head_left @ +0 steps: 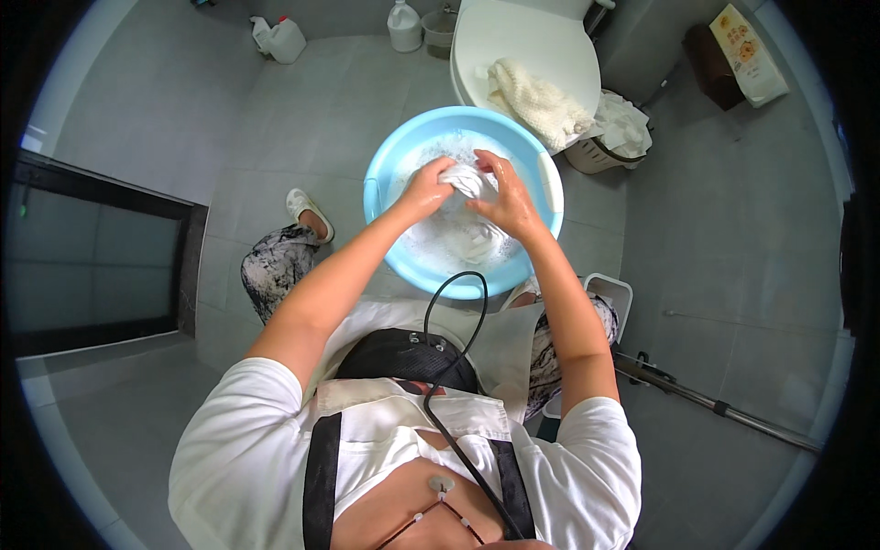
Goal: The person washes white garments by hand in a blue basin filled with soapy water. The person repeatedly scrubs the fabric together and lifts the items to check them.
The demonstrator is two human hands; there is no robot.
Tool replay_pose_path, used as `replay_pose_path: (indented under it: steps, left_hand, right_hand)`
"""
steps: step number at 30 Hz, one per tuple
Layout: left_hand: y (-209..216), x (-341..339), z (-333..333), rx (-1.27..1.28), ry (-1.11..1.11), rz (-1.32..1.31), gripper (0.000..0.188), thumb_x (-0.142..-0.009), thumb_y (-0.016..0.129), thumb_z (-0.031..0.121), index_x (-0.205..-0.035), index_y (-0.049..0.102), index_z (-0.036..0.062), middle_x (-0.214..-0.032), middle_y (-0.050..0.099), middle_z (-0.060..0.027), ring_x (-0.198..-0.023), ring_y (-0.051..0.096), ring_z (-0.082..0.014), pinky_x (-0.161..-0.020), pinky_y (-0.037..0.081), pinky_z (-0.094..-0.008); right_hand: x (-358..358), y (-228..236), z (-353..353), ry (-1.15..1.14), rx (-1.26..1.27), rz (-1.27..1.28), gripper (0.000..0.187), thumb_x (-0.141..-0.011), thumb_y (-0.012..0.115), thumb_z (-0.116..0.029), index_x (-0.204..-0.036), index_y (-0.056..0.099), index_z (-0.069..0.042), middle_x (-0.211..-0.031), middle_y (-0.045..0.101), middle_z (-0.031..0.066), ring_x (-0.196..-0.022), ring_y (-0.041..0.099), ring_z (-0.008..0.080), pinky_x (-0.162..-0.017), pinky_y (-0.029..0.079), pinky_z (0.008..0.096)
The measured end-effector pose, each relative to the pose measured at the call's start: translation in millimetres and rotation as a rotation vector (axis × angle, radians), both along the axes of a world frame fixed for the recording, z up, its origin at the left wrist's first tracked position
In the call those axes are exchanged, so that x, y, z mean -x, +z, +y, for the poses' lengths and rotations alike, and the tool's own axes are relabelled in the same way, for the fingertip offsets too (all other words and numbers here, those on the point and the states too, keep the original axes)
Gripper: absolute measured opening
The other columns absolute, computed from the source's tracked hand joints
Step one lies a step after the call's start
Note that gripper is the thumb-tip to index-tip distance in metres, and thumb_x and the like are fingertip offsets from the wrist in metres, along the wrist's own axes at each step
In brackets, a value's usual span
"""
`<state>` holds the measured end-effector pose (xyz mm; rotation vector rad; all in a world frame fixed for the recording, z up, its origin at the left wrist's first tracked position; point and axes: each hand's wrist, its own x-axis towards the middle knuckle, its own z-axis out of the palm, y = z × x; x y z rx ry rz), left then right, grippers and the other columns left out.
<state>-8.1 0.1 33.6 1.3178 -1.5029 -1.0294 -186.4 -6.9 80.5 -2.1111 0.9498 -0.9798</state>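
Basin (376,197) (light blue): suds (423,240), white cloth (466,182) | left hand (427,191): pinching cloth | right hand (510,206): loosely curled, hold unclear

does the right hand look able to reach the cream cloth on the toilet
Probably yes: the cream cloth lies just past the basin rim, with nothing else seen between it and the right hand.

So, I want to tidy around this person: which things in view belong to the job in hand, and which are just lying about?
In use:
white cloth, gripped by the left hand, the right hand curved around it
blue basin of sudsy water

Apparently lying about:
cream knitted fabric on the toilet lid
bin beside the toilet
red-capped white jug
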Motion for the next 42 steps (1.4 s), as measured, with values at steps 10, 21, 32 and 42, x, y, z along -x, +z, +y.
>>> replay_pose_path:
  steps: [10,21,32,42]
  left_hand:
    - [61.1,-13.6,4.0,-0.109,0.085,0.957,0.031,-0.079,0.037,0.001,-0.109,0.046,0.0021,-0.107,0.052,-0.0092,-0.101,0.050,-0.0200,-0.089,0.039,-0.0329]
    - [20.9,-36.2,16.1,-0.216,0.077,0.230,0.028,-0.069,0.055,0.004,-0.096,0.049,0.0050,-0.090,0.053,-0.0051,-0.087,0.049,-0.0138,-0.078,0.039,-0.0264]
    - [12.7,-44.4,20.0,-0.323,-0.073,0.156,0.046,-0.068,0.054,0.006,-0.112,0.042,0.0104,-0.105,0.046,-0.0082,-0.101,0.044,-0.0189,-0.088,0.033,-0.0282]
    - [-35.4,-10.7,12.9,-0.297,-0.042,-0.804,0.042,-0.082,0.045,0.022,-0.124,0.039,0.0185,-0.120,0.040,-0.0186,-0.106,0.047,-0.0325,-0.087,0.039,-0.0395]
  right_hand:
    - [-0.5,-51.9,15.3,-0.303,-0.232,0.055,0.023,-0.076,0.061,-0.012,-0.095,0.054,-0.001,-0.085,0.057,0.0090,-0.071,0.056,0.0187,-0.063,0.043,0.0295]
    - [20.8,5.6,-8.0,0.127,-1.037,-1.157,0.037,-0.090,0.040,-0.031,-0.108,0.047,0.000,-0.104,0.055,0.0089,-0.094,0.054,0.0187,-0.084,0.043,0.0322]
    - [30.2,-38.8,-43.8,-0.228,-0.704,-0.354,0.039,-0.085,0.051,-0.029,-0.115,0.048,-0.006,-0.114,0.049,0.0119,-0.106,0.047,0.0209,-0.090,0.035,0.0282]
    - [-7.4,-48.7,-10.1,-0.044,-0.182,0.937,0.085,-0.063,0.069,-0.035,-0.131,0.023,-0.014,-0.128,0.029,0.0170,-0.106,0.047,0.0334,-0.083,0.044,0.0385]
